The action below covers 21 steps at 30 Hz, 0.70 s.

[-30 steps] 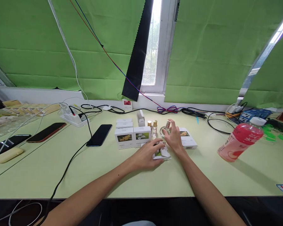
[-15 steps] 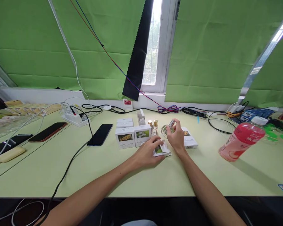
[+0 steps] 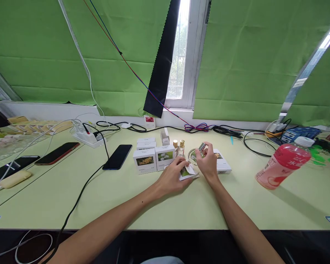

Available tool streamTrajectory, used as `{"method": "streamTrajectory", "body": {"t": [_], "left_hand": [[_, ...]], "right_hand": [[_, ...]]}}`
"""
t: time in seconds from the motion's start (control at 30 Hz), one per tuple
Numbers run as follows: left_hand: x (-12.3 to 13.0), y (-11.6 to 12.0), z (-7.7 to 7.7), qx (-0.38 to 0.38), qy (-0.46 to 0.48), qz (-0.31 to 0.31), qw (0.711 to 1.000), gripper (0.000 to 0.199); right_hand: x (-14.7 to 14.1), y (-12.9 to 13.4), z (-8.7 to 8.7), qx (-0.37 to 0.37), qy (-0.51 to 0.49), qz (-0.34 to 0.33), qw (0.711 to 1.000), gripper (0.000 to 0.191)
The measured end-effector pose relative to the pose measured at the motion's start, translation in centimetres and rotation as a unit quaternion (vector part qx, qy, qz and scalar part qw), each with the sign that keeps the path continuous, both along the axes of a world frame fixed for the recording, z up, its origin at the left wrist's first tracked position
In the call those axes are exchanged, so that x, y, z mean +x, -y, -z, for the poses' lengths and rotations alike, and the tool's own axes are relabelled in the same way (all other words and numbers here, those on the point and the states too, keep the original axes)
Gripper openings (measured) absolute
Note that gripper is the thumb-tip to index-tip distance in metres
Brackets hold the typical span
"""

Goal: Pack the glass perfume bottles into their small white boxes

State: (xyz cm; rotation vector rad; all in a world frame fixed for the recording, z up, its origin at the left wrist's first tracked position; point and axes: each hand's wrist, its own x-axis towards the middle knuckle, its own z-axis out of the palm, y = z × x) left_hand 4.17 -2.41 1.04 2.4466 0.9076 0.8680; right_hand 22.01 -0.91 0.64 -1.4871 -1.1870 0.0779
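My left hand (image 3: pixel 173 176) is closed around a small white carton (image 3: pixel 187 173) with a green picture, which lies on the table with its flap lifted towards the right. My right hand (image 3: pixel 208 161) grips a clear glass perfume bottle with a silver cap (image 3: pixel 201 147), tilted, just above the carton's open end. Its rounded glass body is partly hidden by the fingers. Beyond my left hand stand two gold-capped glass bottles (image 3: pixel 182 147). Beside them are white flower-picture boxes (image 3: pixel 145 162) and an open upright white box (image 3: pixel 165 137). Another white box (image 3: pixel 222 162) lies right of my right hand.
A black phone (image 3: pixel 117 157) lies left of the boxes, with a black cable (image 3: pixel 84 187) running past it. More phones (image 3: pixel 57 153) and a white power strip (image 3: pixel 88 139) are further left. A pink drink bottle (image 3: pixel 284 163) stands right. Coiled cables (image 3: pixel 227 131) line the back edge.
My right hand and the perfume bottle have dipped slightly. The left hand has shifted a little on the carton, whose flap has changed angle. The view has moved slightly.
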Motion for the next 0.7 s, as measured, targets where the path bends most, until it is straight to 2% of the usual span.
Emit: {"method": "streamTrajectory", "body": {"t": [0.33,0.57,0.7], "left_hand": [[0.09,0.05,0.06,-0.002,0.023,0.005,1.000,0.037],[0.07,0.15,-0.09,-0.001,0.035,0.009,0.999,0.037],[0.14,0.23,-0.15,-0.002,0.040,0.007,0.999,0.037]], "right_hand": [[-0.27,0.76,-0.50,0.022,-0.034,-0.013,0.999,0.034],[0.11,0.94,-0.69,0.002,-0.041,-0.007,0.999,0.031],[0.66,0.90,-0.47,-0.016,-0.065,-0.028,0.997,0.032]]}}
